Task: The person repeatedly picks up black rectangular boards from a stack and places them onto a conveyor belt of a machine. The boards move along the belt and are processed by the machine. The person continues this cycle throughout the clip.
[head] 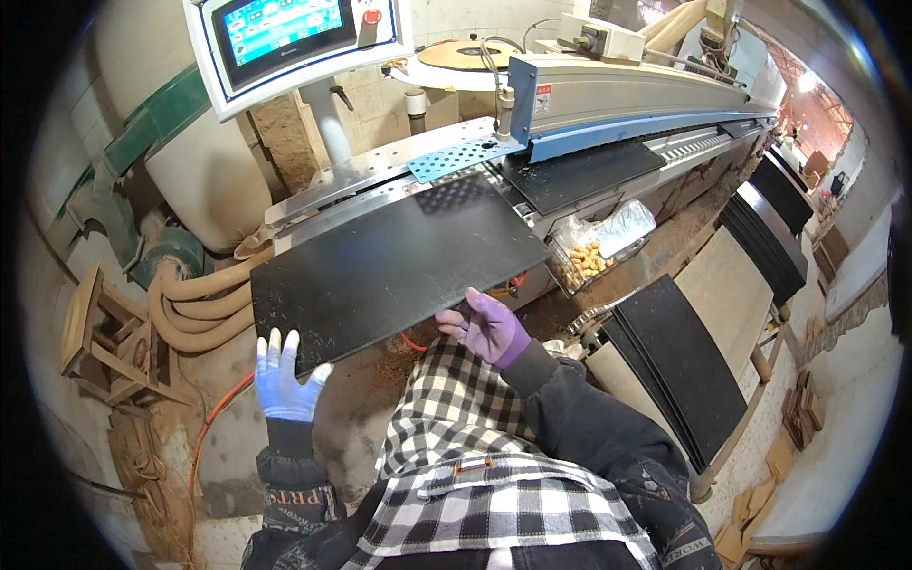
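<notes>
Before me a black rectangular panel (399, 263) lies slanted on the bed of an edge-banding machine, its near side jutting towards me. My left hand (288, 377), in a blue knitted glove with pale fingertips, is spread at the panel's near left corner. Its fingers overlap the top face and the thumb stands apart. My right hand (491, 331), in a purple glove, is palm up at the near edge, fingers loosely bent; whether they touch the edge is unclear. Another black panel (584, 174) lies further along under the machine's beam (641, 92). A perforated blue plate (463, 158) covers the far edge.
A control screen (285, 32) with a red stop button (371, 16) stands upper left. A wire basket (570, 281) holds tan pellets. Stacked black panels (677, 363) rest on a roller conveyor at right. Ribbed hoses (192, 313) and a wooden stool (114, 342) are at left.
</notes>
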{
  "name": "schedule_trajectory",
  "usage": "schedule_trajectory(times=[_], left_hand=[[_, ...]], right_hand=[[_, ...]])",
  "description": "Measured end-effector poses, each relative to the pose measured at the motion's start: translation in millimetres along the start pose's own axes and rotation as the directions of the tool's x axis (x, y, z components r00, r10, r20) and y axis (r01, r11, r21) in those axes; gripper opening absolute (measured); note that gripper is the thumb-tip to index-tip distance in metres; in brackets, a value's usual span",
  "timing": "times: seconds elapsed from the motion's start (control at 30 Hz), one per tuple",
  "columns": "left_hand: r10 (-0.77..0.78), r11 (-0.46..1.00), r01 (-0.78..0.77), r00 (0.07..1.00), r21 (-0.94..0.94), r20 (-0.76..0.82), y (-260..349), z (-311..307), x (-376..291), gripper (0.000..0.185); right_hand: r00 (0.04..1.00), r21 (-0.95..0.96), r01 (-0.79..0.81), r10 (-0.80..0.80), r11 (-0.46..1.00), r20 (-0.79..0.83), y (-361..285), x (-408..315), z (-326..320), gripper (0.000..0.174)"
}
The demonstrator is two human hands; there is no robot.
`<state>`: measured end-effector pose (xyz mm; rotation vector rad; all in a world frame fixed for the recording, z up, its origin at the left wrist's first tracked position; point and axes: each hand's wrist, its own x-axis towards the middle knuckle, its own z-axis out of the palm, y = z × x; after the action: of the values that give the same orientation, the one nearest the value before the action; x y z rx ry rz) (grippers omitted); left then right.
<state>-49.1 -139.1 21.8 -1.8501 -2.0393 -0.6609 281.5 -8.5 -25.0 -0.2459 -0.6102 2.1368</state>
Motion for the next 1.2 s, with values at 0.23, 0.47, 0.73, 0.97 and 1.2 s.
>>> schedule_trajectory(times=[0.23, 0.47, 0.73, 0.97, 1.2], left_hand=[[-0.052, 0.999, 0.052, 0.998, 0.013, 0.028, -18.7, 30.5, 47.5, 0.071], [-0.08, 0.995, 0.075, 0.994, 0.069, 0.077, -7.6, 35.1, 67.0, 0.07], [-0.066, 0.997, 0.066, 0.998, 0.042, 0.019, -9.1, 42.7, 65.6, 0.068], [-0.06, 0.997, 0.06, 0.998, 0.05, 0.001, -8.2, 42.8, 64.4, 0.067], [-0.073, 0.996, 0.073, 0.997, 0.05, 0.008, -8.0, 44.1, 66.2, 0.067]], right_hand=[[0.879, -0.752, -0.02, -0.347, 0.659, -0.328, -57.4, -77.7, -32.8, 0.041], [0.718, -0.553, -0.555, -0.693, -0.621, 0.057, -141.4, -164.9, -154.1, 0.037], [0.797, -0.339, -0.605, -0.546, -0.721, -0.259, -168.6, -173.7, -175.1, 0.048], [0.784, -0.316, -0.62, -0.57, -0.718, -0.246, -165.8, -171.7, -165.9, 0.043], [0.818, -0.277, -0.565, -0.484, -0.777, -0.311, -177.8, -159.6, -167.0, 0.025]])
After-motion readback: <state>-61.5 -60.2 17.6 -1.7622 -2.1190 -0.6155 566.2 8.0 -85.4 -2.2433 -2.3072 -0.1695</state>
